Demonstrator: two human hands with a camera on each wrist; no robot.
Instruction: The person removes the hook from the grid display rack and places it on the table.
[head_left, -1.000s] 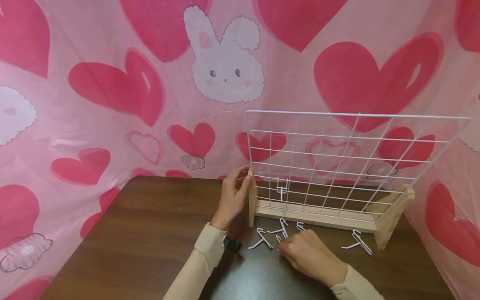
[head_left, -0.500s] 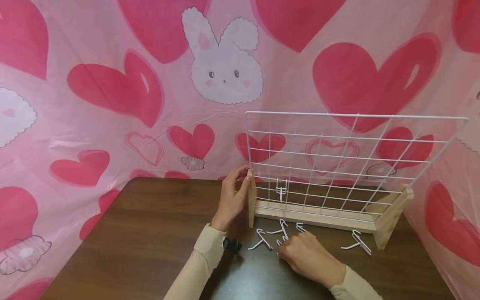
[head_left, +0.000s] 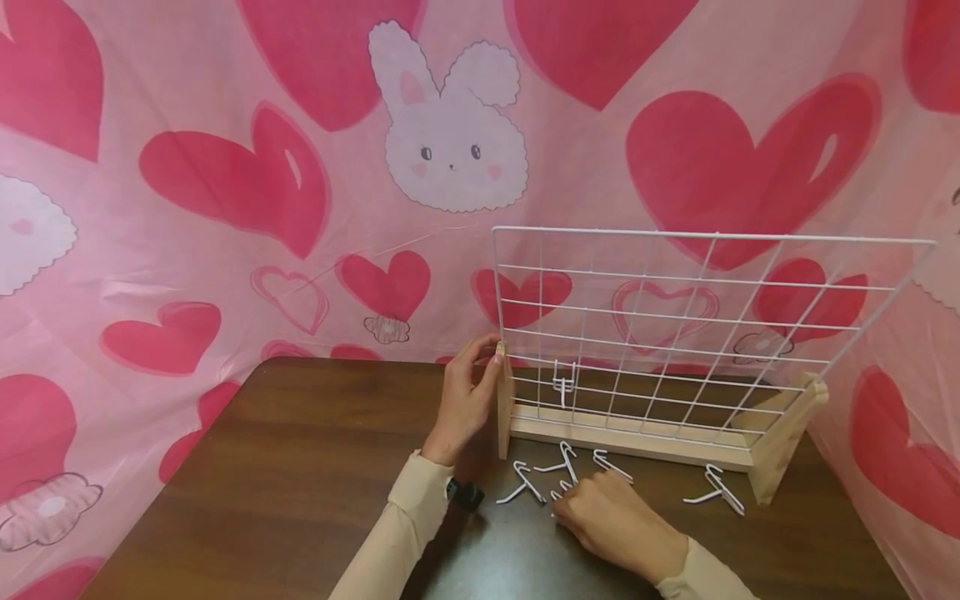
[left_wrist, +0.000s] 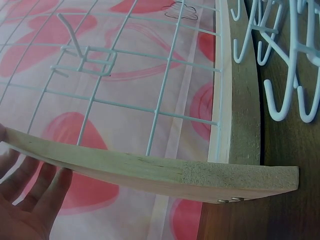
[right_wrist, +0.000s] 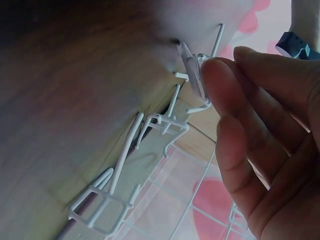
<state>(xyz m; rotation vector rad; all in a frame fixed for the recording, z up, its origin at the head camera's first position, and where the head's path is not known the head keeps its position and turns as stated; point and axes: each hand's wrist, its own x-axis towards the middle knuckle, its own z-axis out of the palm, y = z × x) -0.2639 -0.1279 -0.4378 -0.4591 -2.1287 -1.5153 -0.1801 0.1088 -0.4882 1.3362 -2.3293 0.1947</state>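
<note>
My left hand (head_left: pixel 459 404) grips the left wooden upright (head_left: pixel 504 417) of a stand, thumb on the near side. In the left wrist view its fingers (left_wrist: pixel 50 192) lie along the wood's outer face. A white wire grid (head_left: pixel 716 234) stands in this frame, with one white wire hook (head_left: pixel 563 385) hung low near its left end. Over the table my right hand (head_left: pixel 617 521) pinches another wire hook (right_wrist: pixel 192 72) with curled fingers, partly hidden in the head view. Beside it lie more loose hooks, one (head_left: pixel 522 483) to the left and one (head_left: pixel 567 462) behind.
Another loose hook (head_left: pixel 613 467) lies just behind the right hand, and one (head_left: pixel 715 492) sits near the stand's right upright (head_left: pixel 787 442). A wooden base bar (head_left: pixel 630 435) joins the uprights. A pink heart-print cloth (head_left: pixel 375 225) hangs behind the brown table (head_left: pixel 315 450).
My right hand has shifted slightly toward the left and front, with the pinched hook; the hook behind it shows more fully. The left hand stays on the upright.
</note>
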